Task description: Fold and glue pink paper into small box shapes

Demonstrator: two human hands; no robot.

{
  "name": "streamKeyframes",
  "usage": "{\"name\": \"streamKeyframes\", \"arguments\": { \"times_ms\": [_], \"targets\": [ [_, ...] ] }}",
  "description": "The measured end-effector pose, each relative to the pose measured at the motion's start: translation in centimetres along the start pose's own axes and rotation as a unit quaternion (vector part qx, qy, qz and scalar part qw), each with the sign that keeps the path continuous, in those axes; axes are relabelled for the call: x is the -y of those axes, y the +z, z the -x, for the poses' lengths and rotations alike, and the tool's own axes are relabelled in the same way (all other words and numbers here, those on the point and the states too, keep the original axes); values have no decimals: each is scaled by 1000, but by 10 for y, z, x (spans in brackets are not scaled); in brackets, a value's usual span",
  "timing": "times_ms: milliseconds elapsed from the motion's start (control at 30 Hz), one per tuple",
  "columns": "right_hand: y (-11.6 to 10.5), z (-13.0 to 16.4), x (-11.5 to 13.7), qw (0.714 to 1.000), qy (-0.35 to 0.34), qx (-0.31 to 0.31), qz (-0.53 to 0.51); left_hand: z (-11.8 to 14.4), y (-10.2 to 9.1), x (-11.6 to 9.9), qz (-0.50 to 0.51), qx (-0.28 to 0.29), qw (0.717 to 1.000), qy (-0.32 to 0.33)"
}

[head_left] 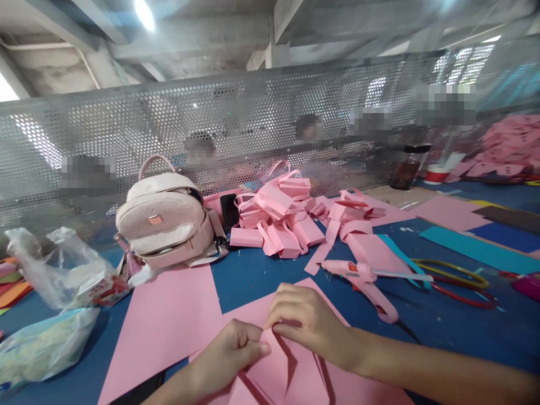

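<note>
A folded piece of pink paper (pixel 270 363) stands at the bottom middle, its creased panels rising toward me. My left hand (pixel 230 351) pinches its upper left edge, thumb in front. With bent fingers, my right hand (pixel 310 320) grips the top edge of the same piece, close beside the left fingertips. Under both hands lies a flat pink sheet (pixel 248 306). To the right of my right hand, a pink glue gun (pixel 363 278) rests on its side with a pale glue stick out of its back.
Pink paper boxes (pixel 282 211) are heaped beyond my hands, beside a pale backpack (pixel 164 219). Plastic bags (pixel 50 343) lie left. Red-handled scissors (pixel 464 289) and a teal strip (pixel 481 247) lie right on the blue table (pixel 248 275). A perforated metal screen (pixel 253 112) stands behind.
</note>
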State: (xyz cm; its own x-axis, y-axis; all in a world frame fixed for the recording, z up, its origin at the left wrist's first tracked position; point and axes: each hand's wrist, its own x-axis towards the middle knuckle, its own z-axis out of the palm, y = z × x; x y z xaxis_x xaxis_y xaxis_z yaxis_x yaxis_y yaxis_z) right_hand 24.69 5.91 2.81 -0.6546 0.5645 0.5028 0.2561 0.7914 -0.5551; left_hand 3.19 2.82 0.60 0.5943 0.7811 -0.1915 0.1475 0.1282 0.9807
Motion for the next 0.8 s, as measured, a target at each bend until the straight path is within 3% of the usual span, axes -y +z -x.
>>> {"name": "streamKeyframes", "arguments": {
  "times_ms": [167, 333, 467, 800],
  "targets": [
    [-2, 0, 1, 999, -24, -21, -14, 0, 1, -2, 13, 5, 1000, 5],
    [-2, -3, 2, 1000, -4, 25, -4, 0, 2, -1, 20, 2, 1000, 4],
    [-2, -4, 1, 1000, -10, 22, -1, 0, 3, 2, 26, -2, 1000, 3],
    [-14, -4, -2, 992, -114, 6, 59, -2, 2, 2, 52, -10, 999, 10]
  ]
}}
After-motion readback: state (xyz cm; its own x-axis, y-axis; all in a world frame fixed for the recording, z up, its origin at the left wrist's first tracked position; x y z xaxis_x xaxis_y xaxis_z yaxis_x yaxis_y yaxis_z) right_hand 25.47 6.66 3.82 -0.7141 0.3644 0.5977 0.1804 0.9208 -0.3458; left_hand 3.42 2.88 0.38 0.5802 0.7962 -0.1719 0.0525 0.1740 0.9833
